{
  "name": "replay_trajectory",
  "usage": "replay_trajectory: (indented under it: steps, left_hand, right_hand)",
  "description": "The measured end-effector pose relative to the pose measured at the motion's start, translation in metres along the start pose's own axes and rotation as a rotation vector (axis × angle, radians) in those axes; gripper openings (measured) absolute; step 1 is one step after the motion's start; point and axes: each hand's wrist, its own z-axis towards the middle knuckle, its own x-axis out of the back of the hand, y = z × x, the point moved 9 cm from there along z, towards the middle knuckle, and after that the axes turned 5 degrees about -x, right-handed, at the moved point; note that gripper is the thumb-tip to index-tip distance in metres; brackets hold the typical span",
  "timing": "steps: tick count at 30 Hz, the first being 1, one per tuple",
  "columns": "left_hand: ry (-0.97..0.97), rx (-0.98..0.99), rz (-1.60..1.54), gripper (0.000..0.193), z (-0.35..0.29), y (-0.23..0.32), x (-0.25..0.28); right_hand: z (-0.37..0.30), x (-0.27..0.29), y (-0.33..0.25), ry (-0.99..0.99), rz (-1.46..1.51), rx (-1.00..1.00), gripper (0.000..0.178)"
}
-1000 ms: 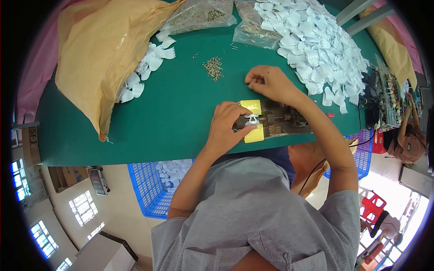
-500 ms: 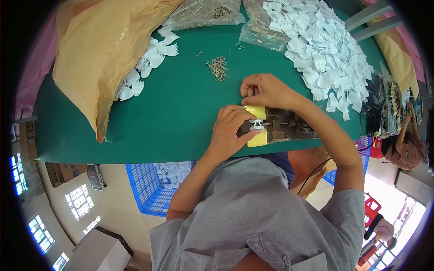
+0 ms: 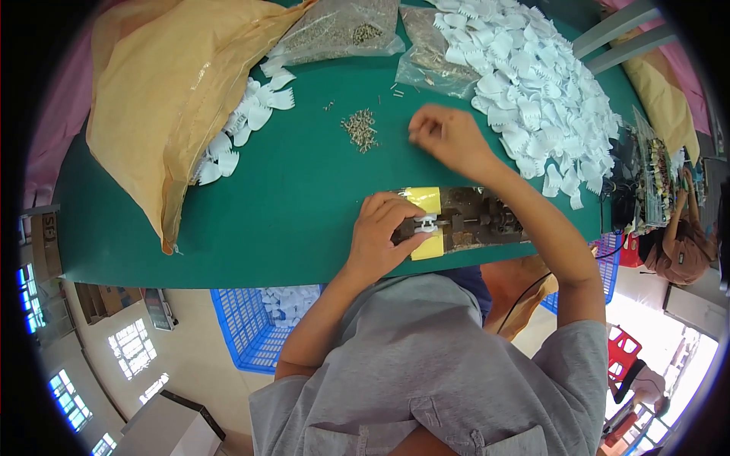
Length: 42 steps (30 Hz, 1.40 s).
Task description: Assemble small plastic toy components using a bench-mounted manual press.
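My left hand (image 3: pixel 380 234) is closed with finger and thumb around a small white plastic clip piece (image 3: pixel 426 223), seated at the left end of a dark metal jig (image 3: pixel 473 219). Yellow tape (image 3: pixel 427 247) wraps that end of the jig, above and below the clip piece. My right hand (image 3: pixel 450 135) hovers over the green table with its fingers curled in. Whatever its fingertips may hold is too small or hidden to make out. To its left lies a little heap of small metal parts (image 3: pixel 360 130).
White toothed plastic pieces (image 3: pixel 544 99) are heaped at the back right. More spill from a tan sack (image 3: pixel 156 114) at left. Clear bags of metal parts (image 3: pixel 334 34) lie at the back. A blue basket (image 3: pixel 247 334) stands below the table edge. Another person (image 3: pixel 679 247) is at far right.
My right hand has moved up and away from the jig, farther over the table. My left hand stays on the clip piece. The whole view has shifted slightly.
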Motion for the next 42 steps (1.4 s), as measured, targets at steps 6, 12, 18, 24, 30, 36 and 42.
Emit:
replay_trajectory:
  steps: [6, 12, 18, 24, 30, 36, 42]
  left_hand:
    - [0.005, 0.0, 0.009, 0.031, -0.001, 0.003, -0.001]
    - [-0.01, -0.004, 0.006, 0.031, 0.001, 0.002, -0.002]
    - [0.007, 0.005, -0.005, 0.033, 0.001, -0.001, 0.0]
    - [-0.005, 0.004, -0.016, 0.034, 0.001, -0.003, -0.003]
    - [0.017, 0.002, -0.024, 0.035, 0.001, -0.003, -0.005]
    - [0.021, -0.01, -0.016, 0.034, 0.0, -0.003, -0.003]
    - [0.001, 0.006, 0.011, 0.034, 0.0, -0.003, -0.002]
  right_hand:
    - [0.056, 0.041, 0.035, 0.284, -0.218, -0.096, 0.018]
    - [0.076, 0.023, 0.033, 0.1, -0.455, -0.077, 0.023]
    - [-0.05, 0.017, -0.026, -0.175, 0.163, -0.032, 0.017]
    - [-0.13, 0.022, -0.053, -0.002, 0.102, 0.161, 0.025]
    - [-0.135, 0.018, -0.061, 0.038, -0.105, 0.313, 0.026]
    - [-0.133, 0.035, -0.06, 0.099, -0.065, 0.267, 0.026]
    - [-0.073, 0.057, -0.049, 0.173, -0.053, 0.106, 0.016]
